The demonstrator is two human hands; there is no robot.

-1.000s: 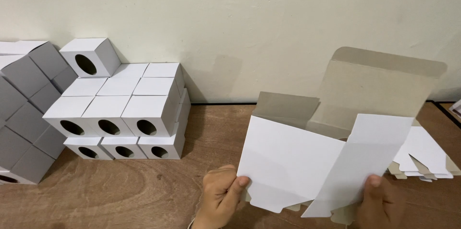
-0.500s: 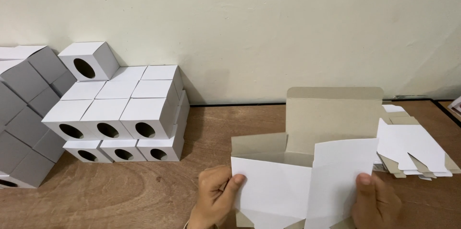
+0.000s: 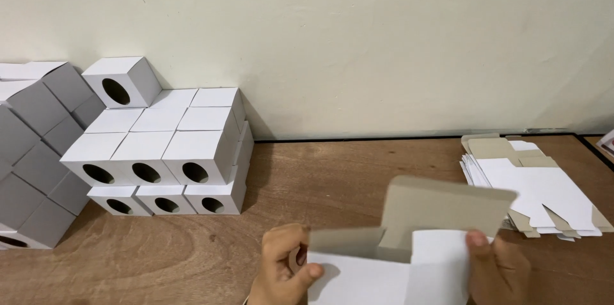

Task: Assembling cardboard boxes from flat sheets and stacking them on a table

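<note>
Near the table's front edge, both hands (image 3: 390, 273) have lowered the box blank (image 3: 422, 241).

Below my fingers (image 3: 476, 239), the bottom edge is cutting off the cardboard box blank (image 3: 409, 241), so I am not seeing its lower half. Both wrists are running out of frame too. Far left of my left hand (image 3: 281, 266), the grey boxes (image 3: 32, 151) are getting clipped by the edge.
</note>
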